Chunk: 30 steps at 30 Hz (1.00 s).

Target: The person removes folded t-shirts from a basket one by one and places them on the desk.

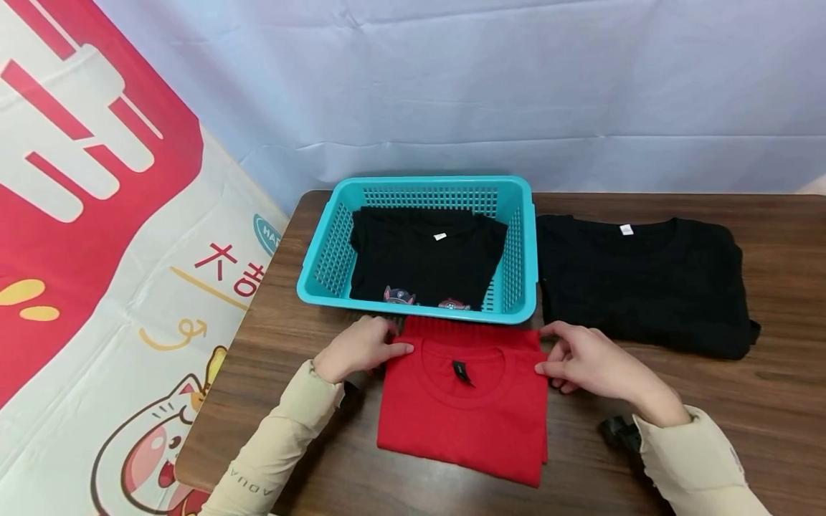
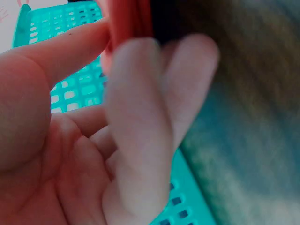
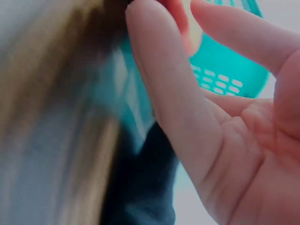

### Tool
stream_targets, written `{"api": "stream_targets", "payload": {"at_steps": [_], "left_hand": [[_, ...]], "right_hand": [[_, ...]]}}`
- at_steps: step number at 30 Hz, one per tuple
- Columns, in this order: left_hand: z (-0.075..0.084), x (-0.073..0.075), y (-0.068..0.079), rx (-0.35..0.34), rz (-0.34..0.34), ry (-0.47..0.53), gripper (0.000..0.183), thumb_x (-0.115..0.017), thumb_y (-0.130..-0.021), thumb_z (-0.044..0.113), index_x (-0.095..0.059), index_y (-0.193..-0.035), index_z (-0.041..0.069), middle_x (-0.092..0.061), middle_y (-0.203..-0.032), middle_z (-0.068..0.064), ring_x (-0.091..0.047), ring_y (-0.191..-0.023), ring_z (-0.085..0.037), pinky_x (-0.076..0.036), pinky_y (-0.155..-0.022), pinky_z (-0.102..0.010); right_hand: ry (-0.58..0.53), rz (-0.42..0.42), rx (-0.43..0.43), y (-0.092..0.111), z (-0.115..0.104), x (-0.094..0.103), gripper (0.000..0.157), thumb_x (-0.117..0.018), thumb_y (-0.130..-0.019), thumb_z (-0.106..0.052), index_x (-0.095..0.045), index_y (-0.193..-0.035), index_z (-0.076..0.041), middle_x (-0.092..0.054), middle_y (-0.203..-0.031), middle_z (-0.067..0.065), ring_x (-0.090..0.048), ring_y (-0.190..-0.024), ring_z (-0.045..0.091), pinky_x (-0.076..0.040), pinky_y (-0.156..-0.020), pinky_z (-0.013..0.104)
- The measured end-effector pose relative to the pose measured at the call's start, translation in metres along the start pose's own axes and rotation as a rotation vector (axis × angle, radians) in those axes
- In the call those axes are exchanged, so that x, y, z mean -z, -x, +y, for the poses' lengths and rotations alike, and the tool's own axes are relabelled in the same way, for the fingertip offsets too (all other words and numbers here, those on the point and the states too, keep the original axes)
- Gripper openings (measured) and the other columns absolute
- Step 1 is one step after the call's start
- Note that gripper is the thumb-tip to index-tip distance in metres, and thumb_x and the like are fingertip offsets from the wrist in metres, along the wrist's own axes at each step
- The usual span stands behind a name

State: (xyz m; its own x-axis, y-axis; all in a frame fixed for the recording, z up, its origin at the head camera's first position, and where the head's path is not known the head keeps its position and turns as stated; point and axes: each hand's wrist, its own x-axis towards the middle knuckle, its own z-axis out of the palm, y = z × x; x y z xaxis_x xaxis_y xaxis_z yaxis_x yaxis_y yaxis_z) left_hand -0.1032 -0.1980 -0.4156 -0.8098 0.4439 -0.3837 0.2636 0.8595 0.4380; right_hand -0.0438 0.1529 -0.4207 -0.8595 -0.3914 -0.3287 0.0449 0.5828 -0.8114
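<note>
A folded red T-shirt (image 1: 461,430) lies on the table in front of the basket, its round neckline and black label facing up. My left hand (image 1: 361,347) pinches its left upper corner between thumb and fingers; the left wrist view shows red cloth (image 2: 129,21) between them. At the right upper corner, my right hand (image 1: 596,362) pinches the shirt, and a bit of red cloth (image 3: 177,14) shows by its fingers. The teal plastic basket (image 1: 413,310) stands just beyond the hands. Inside it lies a folded black T-shirt (image 1: 426,261) with a cartoon print and white label.
Right of the basket, a folded black garment (image 1: 639,279) with a white label lies on the brown wooden table (image 1: 784,287). A pale cloth backdrop (image 1: 548,86) hangs behind the table. A printed banner (image 1: 148,272) with cartoon figures is on the left.
</note>
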Motion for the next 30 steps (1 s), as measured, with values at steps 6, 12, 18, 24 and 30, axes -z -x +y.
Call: {"api": "stream_targets", "payload": {"at_steps": [6, 12, 18, 24, 30], "left_hand": [[-0.002, 0.013, 0.007, -0.075, -0.075, -0.067, 0.027, -0.073, -0.085, 0.035, -0.063, -0.091, 0.011, -0.053, -0.057, 0.002, -0.048, -0.05, -0.009, -0.042, -0.055, -0.024], [-0.002, 0.029, 0.014, -0.141, -0.126, -0.133, 0.041, -0.073, -0.084, 0.037, -0.063, -0.11, 0.007, -0.062, -0.084, -0.001, -0.055, -0.075, -0.012, -0.047, -0.069, -0.028], [-0.002, 0.046, 0.026, -0.208, -0.183, -0.006, 0.049, -0.07, -0.086, 0.039, -0.061, -0.122, 0.007, -0.066, -0.109, -0.004, -0.062, -0.095, -0.015, -0.053, -0.081, -0.028], [-0.001, 0.066, 0.035, -0.367, -0.231, 0.324, 0.041, -0.065, -0.092, 0.029, -0.059, -0.127, 0.008, -0.067, -0.116, -0.008, -0.066, -0.102, -0.016, -0.054, -0.088, -0.027], [0.002, 0.077, 0.021, -0.374, 0.019, 0.484, 0.023, -0.059, -0.096, 0.016, -0.063, -0.118, 0.008, -0.07, -0.103, -0.015, -0.067, -0.093, -0.026, -0.056, -0.084, -0.037]], "right_hand": [[0.012, 0.042, 0.042, 0.003, -0.002, 0.011, 0.051, -0.07, -0.087, -0.017, -0.049, -0.127, 0.008, -0.067, -0.078, 0.007, -0.064, -0.062, 0.014, -0.056, -0.058, 0.026], [0.014, 0.148, 0.077, 0.006, -0.009, 0.017, 0.037, -0.066, -0.091, -0.014, -0.055, -0.121, 0.004, -0.068, -0.08, 0.009, -0.065, -0.063, 0.011, -0.057, -0.061, 0.024], [-0.012, 0.385, 0.172, 0.005, -0.022, 0.018, 0.02, -0.064, -0.093, -0.015, -0.062, -0.106, 0.0, -0.069, -0.08, 0.012, -0.067, -0.06, 0.009, -0.056, -0.061, 0.022], [-0.249, 0.466, 0.28, -0.002, -0.038, 0.018, 0.022, -0.057, -0.097, -0.013, -0.059, -0.11, 0.004, -0.069, -0.087, 0.003, -0.071, -0.072, 0.012, -0.058, -0.066, 0.027], [-0.452, 0.329, 0.315, -0.019, -0.054, 0.013, 0.036, -0.053, -0.099, -0.018, -0.046, -0.128, 0.002, -0.064, -0.114, -0.001, -0.068, -0.098, 0.006, -0.056, -0.083, 0.024]]}}
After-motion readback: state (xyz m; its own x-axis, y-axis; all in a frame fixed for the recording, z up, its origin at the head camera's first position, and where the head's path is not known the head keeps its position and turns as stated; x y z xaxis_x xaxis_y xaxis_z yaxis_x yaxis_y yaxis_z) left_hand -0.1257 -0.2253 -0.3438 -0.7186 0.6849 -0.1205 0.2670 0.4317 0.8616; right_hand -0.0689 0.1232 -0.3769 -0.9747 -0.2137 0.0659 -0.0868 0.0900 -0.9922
